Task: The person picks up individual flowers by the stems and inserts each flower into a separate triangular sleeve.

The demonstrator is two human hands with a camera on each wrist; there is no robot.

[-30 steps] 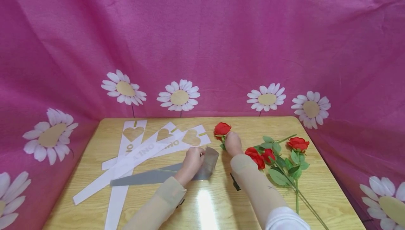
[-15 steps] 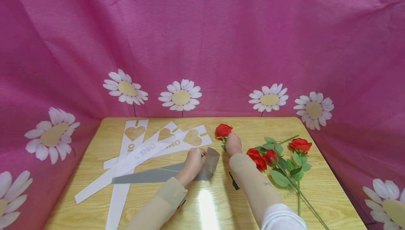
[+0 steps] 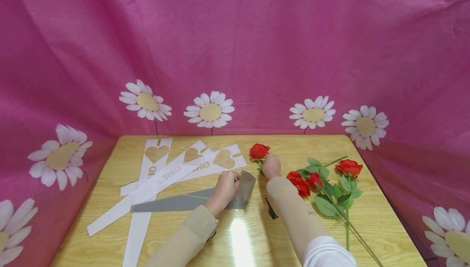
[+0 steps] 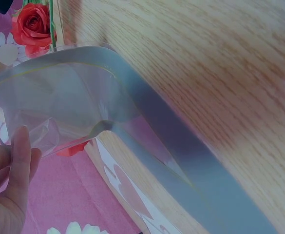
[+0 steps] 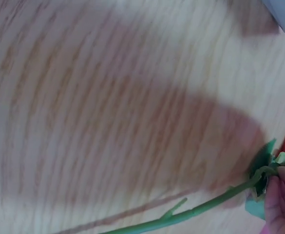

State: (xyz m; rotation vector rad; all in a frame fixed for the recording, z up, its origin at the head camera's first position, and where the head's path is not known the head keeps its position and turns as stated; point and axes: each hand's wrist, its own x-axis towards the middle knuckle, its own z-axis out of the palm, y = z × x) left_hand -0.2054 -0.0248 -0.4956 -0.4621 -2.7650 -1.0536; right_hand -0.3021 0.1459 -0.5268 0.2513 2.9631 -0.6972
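Observation:
My left hand (image 3: 223, 190) pinches the upper edge of a flower sleeve (image 3: 172, 203), clear and grey with a thin gold line. In the left wrist view the sleeve's mouth stands apart, with its clear film (image 4: 59, 97) near the fingertips. Right of it, my right hand (image 3: 271, 166) grips a red rose (image 3: 259, 151) just below the bloom. The rose's green stem (image 5: 181, 218) runs back from those fingers over the table in the right wrist view; its bloom is mostly cut off there.
Several white sleeves (image 3: 137, 234) with heart windows overlap on the left of the wooden table (image 3: 227, 254). More red roses (image 3: 349, 168) with leafy stems lie at the right. A pink cloth (image 3: 257, 55) with daisies hangs behind the table.
Both hands keep their hold on the sleeve and the rose, almost still. The head view has shifted slightly, moving everything a little to the right.

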